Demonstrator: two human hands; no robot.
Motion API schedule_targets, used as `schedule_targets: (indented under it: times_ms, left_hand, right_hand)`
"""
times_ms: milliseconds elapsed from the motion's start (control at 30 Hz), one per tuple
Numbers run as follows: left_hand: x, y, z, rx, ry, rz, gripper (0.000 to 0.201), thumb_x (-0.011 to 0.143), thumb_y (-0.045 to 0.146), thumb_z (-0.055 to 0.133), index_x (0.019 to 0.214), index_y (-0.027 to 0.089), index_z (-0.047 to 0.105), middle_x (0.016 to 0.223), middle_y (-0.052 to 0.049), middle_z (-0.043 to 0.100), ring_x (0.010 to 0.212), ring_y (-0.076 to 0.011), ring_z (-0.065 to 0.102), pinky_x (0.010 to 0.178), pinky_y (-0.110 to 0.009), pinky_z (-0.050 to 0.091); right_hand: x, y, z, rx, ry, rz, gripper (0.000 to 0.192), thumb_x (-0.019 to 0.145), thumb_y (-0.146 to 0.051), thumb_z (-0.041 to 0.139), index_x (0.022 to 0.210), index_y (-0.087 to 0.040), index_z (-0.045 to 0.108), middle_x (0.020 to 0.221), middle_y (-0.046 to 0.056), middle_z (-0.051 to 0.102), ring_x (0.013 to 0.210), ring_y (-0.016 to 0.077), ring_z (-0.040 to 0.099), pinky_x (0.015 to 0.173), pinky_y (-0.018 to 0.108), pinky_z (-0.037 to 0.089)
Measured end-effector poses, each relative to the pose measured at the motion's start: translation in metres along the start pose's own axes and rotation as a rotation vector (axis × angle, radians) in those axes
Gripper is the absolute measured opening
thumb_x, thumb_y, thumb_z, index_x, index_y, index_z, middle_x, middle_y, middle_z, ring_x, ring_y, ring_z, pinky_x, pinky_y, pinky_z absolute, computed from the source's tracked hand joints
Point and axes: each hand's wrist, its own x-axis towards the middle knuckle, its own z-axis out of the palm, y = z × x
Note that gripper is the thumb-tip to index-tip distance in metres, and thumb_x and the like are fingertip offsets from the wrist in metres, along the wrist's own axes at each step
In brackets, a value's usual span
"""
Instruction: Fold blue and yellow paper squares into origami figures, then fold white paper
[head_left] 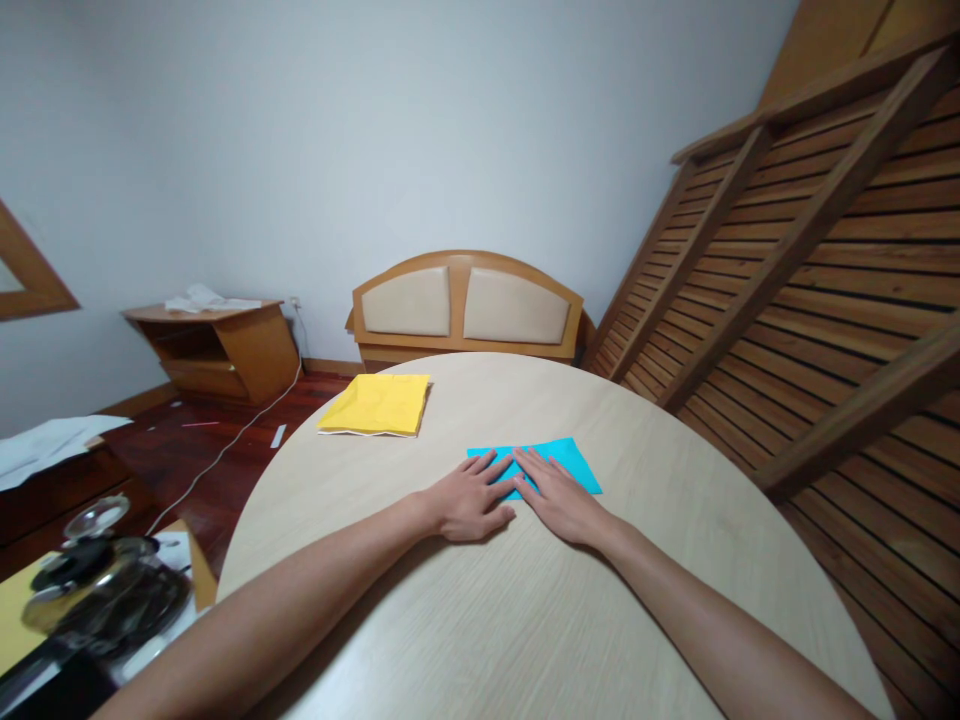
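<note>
A blue sheet of paper point(570, 458) lies flat on the round light-wood table point(525, 620), a little beyond the middle. My left hand point(471, 497) rests palm down on the sheet's left part, fingers spread and pressing on it. My right hand point(556, 494) lies palm down beside it, touching the left hand's fingertips and covering the sheet's near edge. Neither hand grips anything. A stack of yellow paper point(377, 404) sits apart at the table's far left.
A wooden headboard with beige pads point(465, 305) leans on the wall behind the table. Wooden slatted frames point(825, 300) stand to the right. A low wooden cabinet point(217, 345), a white cable on the floor and a kettle point(97, 580) are at left.
</note>
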Motion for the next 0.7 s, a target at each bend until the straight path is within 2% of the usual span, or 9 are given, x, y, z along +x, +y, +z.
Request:
schedule_targets:
  times_ms: [100,233,333,433,533,600,633,700]
  left_hand:
    - [0.000,-0.006,-0.001,-0.007,-0.024,-0.017,0.063,0.100,0.056,0.029,0.154,0.024,0.027,0.162,-0.011,0.015,0.149,-0.0351,0.012,0.118,-0.053,0.018]
    - [-0.002,-0.015,-0.005,-0.022,-0.032,-0.110,0.073,0.097,0.066,0.027,0.155,0.022,0.024,0.162,-0.012,0.012,0.149,-0.0349,0.011,0.118,-0.053,0.017]
    - [-0.004,-0.018,-0.008,-0.014,-0.041,-0.185,0.072,0.098,0.065,0.020,0.156,0.021,0.022,0.162,-0.013,0.011,0.149,-0.0345,0.011,0.118,-0.052,0.018]
    - [-0.005,-0.016,-0.008,0.023,-0.028,-0.210,0.068,0.100,0.059,0.018,0.155,0.020,0.023,0.162,-0.013,0.014,0.149,-0.0336,0.014,0.118,-0.050,0.019]
    - [-0.006,-0.014,-0.007,0.044,-0.018,-0.224,0.066,0.100,0.057,0.023,0.155,0.020,0.023,0.162,-0.014,0.014,0.149,-0.0335,0.015,0.118,-0.049,0.019]
    - [-0.007,-0.013,-0.007,0.036,-0.012,-0.222,0.067,0.100,0.058,0.026,0.155,0.020,0.023,0.162,-0.014,0.014,0.149,-0.0337,0.015,0.118,-0.050,0.019]
    - [-0.008,-0.012,-0.008,0.028,-0.007,-0.217,0.069,0.099,0.060,0.027,0.155,0.021,0.024,0.162,-0.014,0.014,0.149,-0.0339,0.015,0.118,-0.050,0.019]
    - [-0.008,-0.013,-0.010,0.013,-0.004,-0.208,0.073,0.097,0.064,0.030,0.155,0.021,0.024,0.161,-0.015,0.014,0.149,-0.0344,0.015,0.117,-0.052,0.019]
  right_hand:
    - [0.001,0.013,0.002,-0.044,-0.042,0.010,0.066,0.098,-0.060,0.030,0.150,-0.021,0.039,0.159,0.006,0.030,0.148,0.0282,0.021,0.120,0.050,0.020]
    - [-0.006,0.046,-0.009,-0.125,-0.024,0.153,0.069,0.097,-0.061,0.030,0.153,-0.019,0.034,0.160,0.006,0.026,0.149,0.0290,0.019,0.120,0.049,0.020]
    - [-0.012,0.059,-0.016,-0.160,0.011,0.254,0.069,0.098,-0.059,0.030,0.152,-0.017,0.035,0.160,0.009,0.024,0.148,0.0303,0.019,0.120,0.050,0.021]
    - [-0.015,0.051,-0.018,-0.197,0.103,0.236,0.063,0.098,-0.054,0.033,0.148,-0.017,0.043,0.160,0.009,0.025,0.149,0.0310,0.017,0.119,0.055,0.020]
    - [-0.016,0.027,-0.017,-0.146,0.145,0.075,0.057,0.100,-0.050,0.033,0.147,-0.020,0.044,0.160,0.008,0.028,0.149,0.0269,0.018,0.120,0.052,0.017]
    - [-0.018,0.009,-0.014,-0.072,0.077,-0.028,0.061,0.099,-0.056,0.033,0.149,-0.023,0.041,0.159,0.007,0.029,0.149,0.0259,0.018,0.120,0.051,0.017]
    - [-0.018,0.002,-0.013,-0.033,0.005,-0.059,0.064,0.098,-0.059,0.033,0.151,-0.024,0.037,0.160,0.006,0.028,0.149,0.0260,0.018,0.120,0.050,0.018]
    - [-0.020,-0.005,-0.012,-0.012,-0.089,-0.057,0.068,0.097,-0.064,0.033,0.152,-0.025,0.034,0.160,0.006,0.027,0.149,0.0284,0.017,0.120,0.053,0.016]
